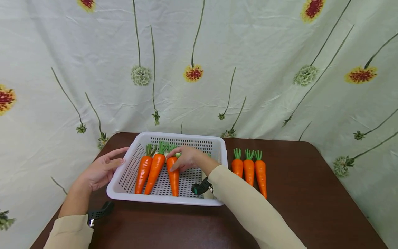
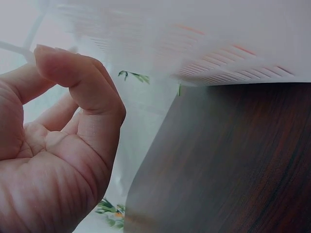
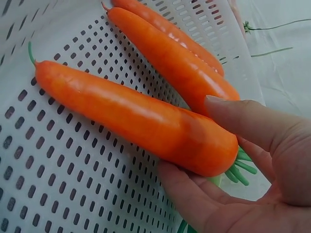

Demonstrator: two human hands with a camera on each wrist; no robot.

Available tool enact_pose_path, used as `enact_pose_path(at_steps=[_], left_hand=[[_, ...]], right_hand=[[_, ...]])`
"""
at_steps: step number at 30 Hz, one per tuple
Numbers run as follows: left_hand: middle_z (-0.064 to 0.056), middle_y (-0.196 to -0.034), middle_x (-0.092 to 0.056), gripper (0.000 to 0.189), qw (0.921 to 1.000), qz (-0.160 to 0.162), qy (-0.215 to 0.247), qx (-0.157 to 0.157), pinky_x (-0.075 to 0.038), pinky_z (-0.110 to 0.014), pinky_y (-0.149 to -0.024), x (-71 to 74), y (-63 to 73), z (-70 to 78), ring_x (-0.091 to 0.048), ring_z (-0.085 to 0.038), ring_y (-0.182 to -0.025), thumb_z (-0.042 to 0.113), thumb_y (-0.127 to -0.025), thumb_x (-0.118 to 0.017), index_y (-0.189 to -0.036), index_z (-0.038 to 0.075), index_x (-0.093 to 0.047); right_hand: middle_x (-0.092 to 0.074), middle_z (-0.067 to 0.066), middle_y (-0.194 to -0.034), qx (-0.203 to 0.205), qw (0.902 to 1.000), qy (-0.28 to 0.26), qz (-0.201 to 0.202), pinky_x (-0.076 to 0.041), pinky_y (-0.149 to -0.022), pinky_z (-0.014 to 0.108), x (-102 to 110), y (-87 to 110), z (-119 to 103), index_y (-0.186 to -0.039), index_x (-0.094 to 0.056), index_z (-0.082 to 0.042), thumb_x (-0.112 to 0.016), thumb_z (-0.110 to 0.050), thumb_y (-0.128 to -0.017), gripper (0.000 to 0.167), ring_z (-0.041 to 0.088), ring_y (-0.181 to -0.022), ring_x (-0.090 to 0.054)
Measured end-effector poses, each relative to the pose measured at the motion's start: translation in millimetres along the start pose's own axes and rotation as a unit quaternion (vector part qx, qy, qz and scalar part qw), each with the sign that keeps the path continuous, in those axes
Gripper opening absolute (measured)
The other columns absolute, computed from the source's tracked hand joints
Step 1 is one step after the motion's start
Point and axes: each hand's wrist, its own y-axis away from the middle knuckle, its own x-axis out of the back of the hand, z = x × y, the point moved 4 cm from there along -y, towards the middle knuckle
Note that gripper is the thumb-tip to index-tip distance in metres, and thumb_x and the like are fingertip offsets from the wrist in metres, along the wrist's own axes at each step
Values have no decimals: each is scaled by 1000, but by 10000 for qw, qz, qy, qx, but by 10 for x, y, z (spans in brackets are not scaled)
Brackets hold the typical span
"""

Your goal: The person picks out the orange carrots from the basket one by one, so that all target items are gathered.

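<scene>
A white plastic basket (image 1: 164,199) with slotted walls stands on the table. At its left rim, my left hand (image 1: 101,171) pinches the edge between thumb and fingers; the left wrist view shows this hand (image 2: 73,111) beside the basket's outer wall. My right hand (image 1: 188,159) reaches into the basket and holds an orange carrot (image 1: 173,176) near its green top. In the right wrist view the thumb and fingers lie on either side of that carrot (image 3: 136,114). Two more carrots, one at far left (image 1: 143,173) and one beside it (image 1: 156,171), lie in the basket.
To the right of the basket, three carrots (image 1: 249,169) lie side by side on the dark brown table (image 1: 298,193). A pale long object (image 1: 207,194) in the basket is mostly covered by my right forearm. A flowered white cloth (image 1: 264,86) hangs behind the table.
</scene>
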Motion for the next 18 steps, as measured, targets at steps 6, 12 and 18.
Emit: enact_pose_path(at_steps=[6,12,18], left_hand=[[8,-117,-73,53,10000,-10,8,-55,-63,-51,-84,-4,-4,-10,-75,-18,-102,14,-108,-52,-157,21,-34],[8,-117,-73,54,10000,-2,-6,-27,-63,-51,-84,-2,-2,-4,-75,-18,-102,15,-108,-52,-158,21,-32],[8,-118,-73,55,10000,-18,-12,16,-62,-53,-84,10,-3,-7,-75,-18,-102,15,-108,-51,-159,21,-30]], right_hand=[[-63,14,-122,121,9998,-14,139,-63,-88,46,-11,4,10,-127,-68,-11,-83,8,-79,54,26,-91,-72],[-63,13,-118,257,9992,3,290,-64,-84,46,-12,-14,20,-123,-67,-10,-82,8,-79,51,26,-90,-71],[-60,12,-118,241,9990,27,381,-64,-85,47,-10,-16,15,-124,-66,-10,-79,10,-81,49,26,-90,-68]])
